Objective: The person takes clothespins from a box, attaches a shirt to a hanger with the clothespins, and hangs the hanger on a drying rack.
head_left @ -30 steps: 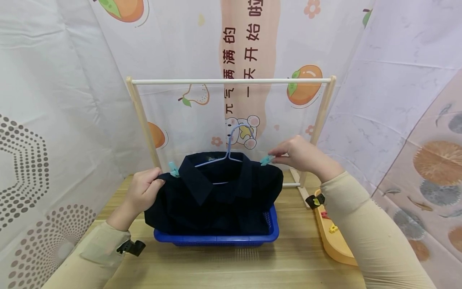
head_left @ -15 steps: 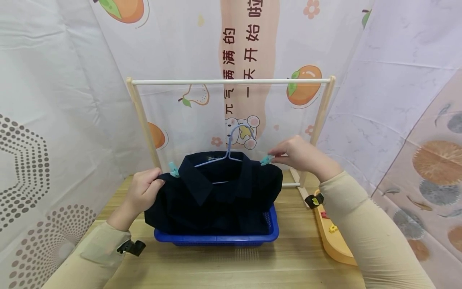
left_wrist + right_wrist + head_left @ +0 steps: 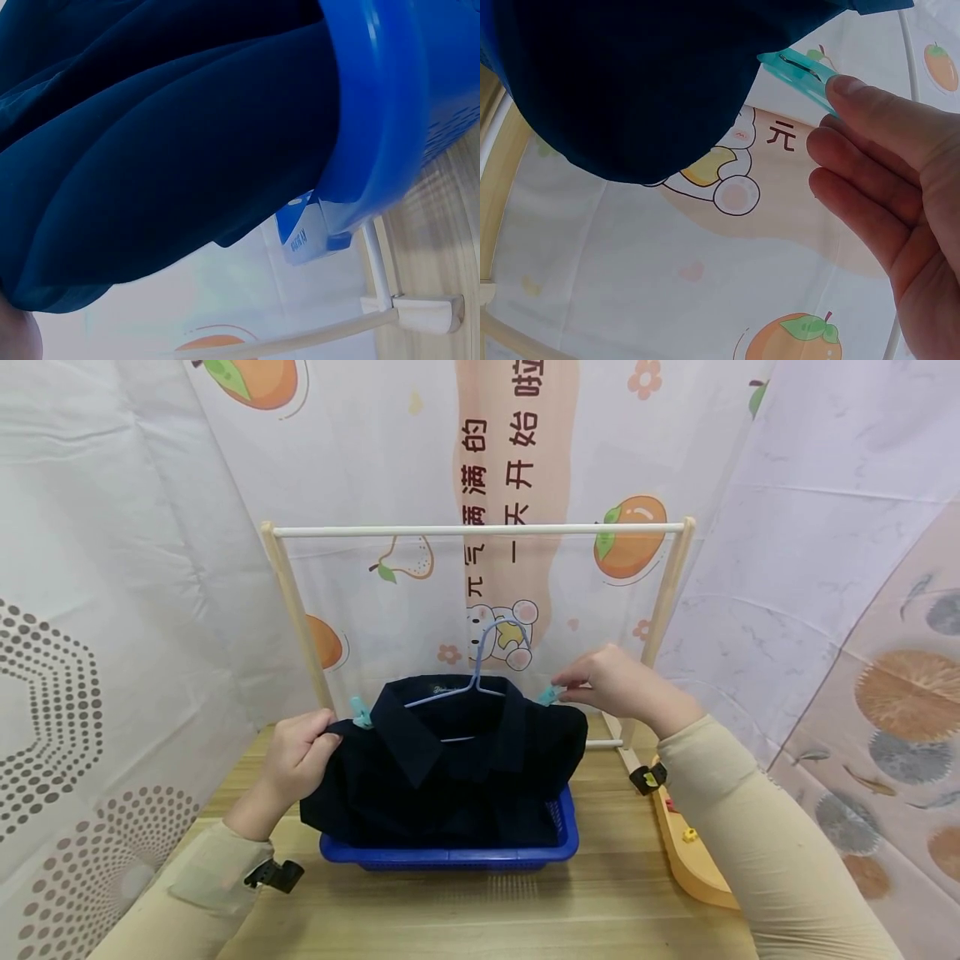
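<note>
A dark navy collared shirt (image 3: 450, 777) is draped on a light blue wire hanger (image 3: 477, 672), its lower part bunched in a blue basket (image 3: 450, 857). My left hand (image 3: 300, 756) grips the shirt's left shoulder. Beside it, a turquoise clothespin (image 3: 361, 712) stands clipped on that shoulder. At the other shoulder my right hand (image 3: 618, 685) pinches a second turquoise clothespin (image 3: 550, 695) between thumb and fingers. In the right wrist view this clothespin (image 3: 799, 75) has its tip right at the edge of the dark cloth.
Behind the basket stands a wooden rack with a white rail (image 3: 480, 531). A yellow tray (image 3: 701, 868) holding small red and yellow pieces sits at the right, partly under my right forearm. A blue-and-white box (image 3: 311, 232) shows behind the basket in the left wrist view.
My right hand, with its clothespin, has shifted slightly left toward the collar. The left hand and its grip on the shirt stay the same.
</note>
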Demonstrator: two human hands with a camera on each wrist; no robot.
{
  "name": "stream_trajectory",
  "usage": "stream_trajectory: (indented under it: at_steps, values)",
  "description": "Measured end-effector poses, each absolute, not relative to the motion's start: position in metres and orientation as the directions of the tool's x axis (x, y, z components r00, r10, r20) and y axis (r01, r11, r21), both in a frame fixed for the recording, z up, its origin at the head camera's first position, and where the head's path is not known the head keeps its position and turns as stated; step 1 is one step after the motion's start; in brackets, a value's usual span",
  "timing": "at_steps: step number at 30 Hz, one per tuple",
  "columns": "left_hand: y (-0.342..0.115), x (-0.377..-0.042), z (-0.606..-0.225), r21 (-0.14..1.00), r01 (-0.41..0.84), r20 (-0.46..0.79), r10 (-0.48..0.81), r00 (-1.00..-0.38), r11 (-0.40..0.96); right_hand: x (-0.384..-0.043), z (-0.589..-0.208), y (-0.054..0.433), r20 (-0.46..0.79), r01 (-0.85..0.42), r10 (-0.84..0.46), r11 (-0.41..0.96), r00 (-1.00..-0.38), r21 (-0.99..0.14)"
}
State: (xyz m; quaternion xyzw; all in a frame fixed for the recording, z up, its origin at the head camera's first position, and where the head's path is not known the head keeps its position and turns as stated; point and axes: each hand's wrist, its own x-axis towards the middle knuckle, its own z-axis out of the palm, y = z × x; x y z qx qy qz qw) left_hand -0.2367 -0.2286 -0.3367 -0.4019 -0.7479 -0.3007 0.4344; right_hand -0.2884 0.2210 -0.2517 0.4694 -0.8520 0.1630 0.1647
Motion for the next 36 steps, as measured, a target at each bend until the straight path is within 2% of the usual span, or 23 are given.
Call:
stream_trajectory:
  at_steps: [5, 13, 23, 36]
  values:
    - [-0.229, -0.238, -0.337, 0.077, 0.864, 0.890, 0.355, -0.284, 0.498, -0.287, -0.250, 0.222, 0.433, -0.849, -0.742, 0.514, -0.511, -0.121]
    - [-0.229, -0.238, -0.336, 0.085, 0.861, 0.890, 0.351, -0.292, 0.501, -0.283, -0.244, 0.228, 0.474, -0.864, -0.741, 0.494, -0.476, -0.096]
    - [-0.228, -0.238, -0.337, 0.096, 0.868, 0.896, 0.338, -0.289, 0.487, -0.285, -0.249, 0.227, 0.423, -0.842, -0.739, 0.522, -0.525, -0.132]
    - [-0.227, -0.239, -0.342, 0.042, 0.872, 0.928, 0.304, -0.214, 0.487, -0.290, -0.255, 0.223, 0.412, -0.834, -0.731, 0.528, -0.543, -0.162]
